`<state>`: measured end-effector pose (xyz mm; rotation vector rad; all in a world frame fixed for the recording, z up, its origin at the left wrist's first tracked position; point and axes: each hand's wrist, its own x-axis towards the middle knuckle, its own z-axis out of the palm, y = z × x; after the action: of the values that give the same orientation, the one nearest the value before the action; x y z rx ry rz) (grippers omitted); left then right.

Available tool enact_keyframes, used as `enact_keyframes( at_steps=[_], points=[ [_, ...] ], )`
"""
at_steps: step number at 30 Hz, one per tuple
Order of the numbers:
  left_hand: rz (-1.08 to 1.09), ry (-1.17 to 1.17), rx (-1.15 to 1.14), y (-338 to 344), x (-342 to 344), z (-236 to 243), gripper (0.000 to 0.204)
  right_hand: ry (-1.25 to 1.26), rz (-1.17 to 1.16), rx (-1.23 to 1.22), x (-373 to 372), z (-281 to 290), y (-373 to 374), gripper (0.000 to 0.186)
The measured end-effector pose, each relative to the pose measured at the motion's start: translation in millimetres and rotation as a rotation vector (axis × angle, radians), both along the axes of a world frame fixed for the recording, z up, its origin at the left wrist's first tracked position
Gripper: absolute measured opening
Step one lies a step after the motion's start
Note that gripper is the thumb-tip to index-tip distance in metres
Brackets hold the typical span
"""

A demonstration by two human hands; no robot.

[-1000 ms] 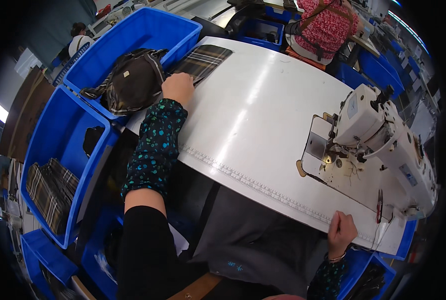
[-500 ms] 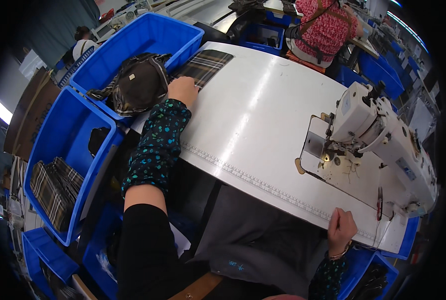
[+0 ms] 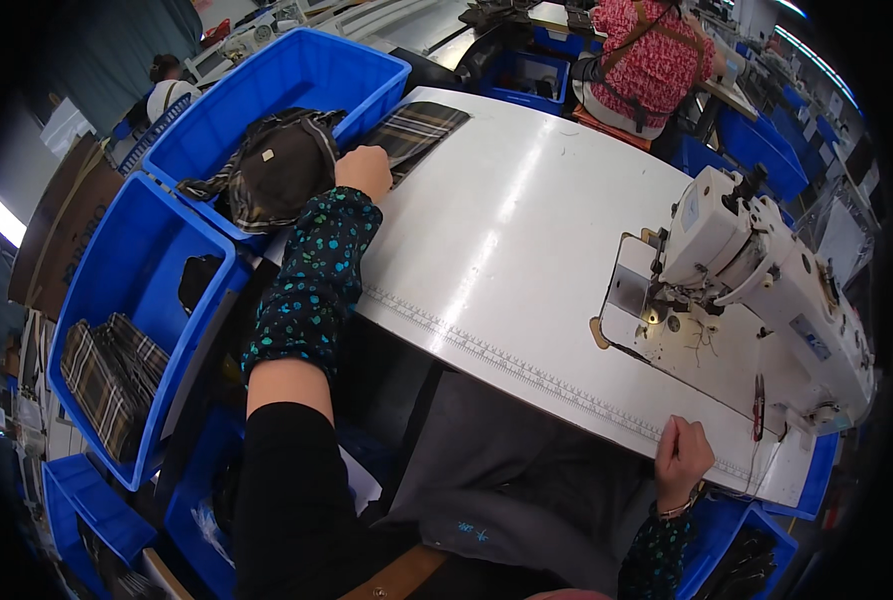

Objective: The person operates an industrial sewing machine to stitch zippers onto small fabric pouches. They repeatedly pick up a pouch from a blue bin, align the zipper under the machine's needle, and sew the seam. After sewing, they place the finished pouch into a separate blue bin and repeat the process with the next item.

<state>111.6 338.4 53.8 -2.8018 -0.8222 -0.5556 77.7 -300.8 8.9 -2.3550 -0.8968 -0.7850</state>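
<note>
At the far left of the white table (image 3: 526, 190), my left hand (image 3: 364, 172) is curled closed over the near edge of a flat brown plaid fabric piece (image 3: 421, 130). Its fingertips are hidden under the hand. Just left of it, a dark brown rounded cloth item (image 3: 281, 178) with plaid edges and a small pale tag hangs over a blue bin's rim. My right hand (image 3: 683, 460) rests at the table's front edge by the printed ruler strip (image 3: 526, 372). Its fingers are loosely folded, with nothing visible in them.
A white sewing machine (image 3: 756, 260) with its lamp lit stands at the right; red-handled snips (image 3: 758, 410) lie beside it. Blue bins (image 3: 266, 85) line the left, one (image 3: 151, 235) holding folded plaid pieces (image 3: 116, 380). A person in a red patterned top (image 3: 651, 55) sits beyond the table.
My left hand has shifted slightly away from me along the plaid fabric's edge, and its fingers show less. My right hand has stayed in place.
</note>
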Motion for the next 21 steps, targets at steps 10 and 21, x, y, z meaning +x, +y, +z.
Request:
enact_keyframes(
  at_steps=[10, 21],
  points=[
    [-0.031, 0.046, 0.163, -48.5, -5.8, 17.6, 0.011, -0.017, 0.003, -0.002, 0.2, 2.2, 0.2, 0.002],
    [-0.237, -0.393, -0.392, -87.6, -36.9, 87.3, 0.028, 0.008, -0.025, -0.012, -2.0, 2.5, 0.2, 0.002]
  ],
)
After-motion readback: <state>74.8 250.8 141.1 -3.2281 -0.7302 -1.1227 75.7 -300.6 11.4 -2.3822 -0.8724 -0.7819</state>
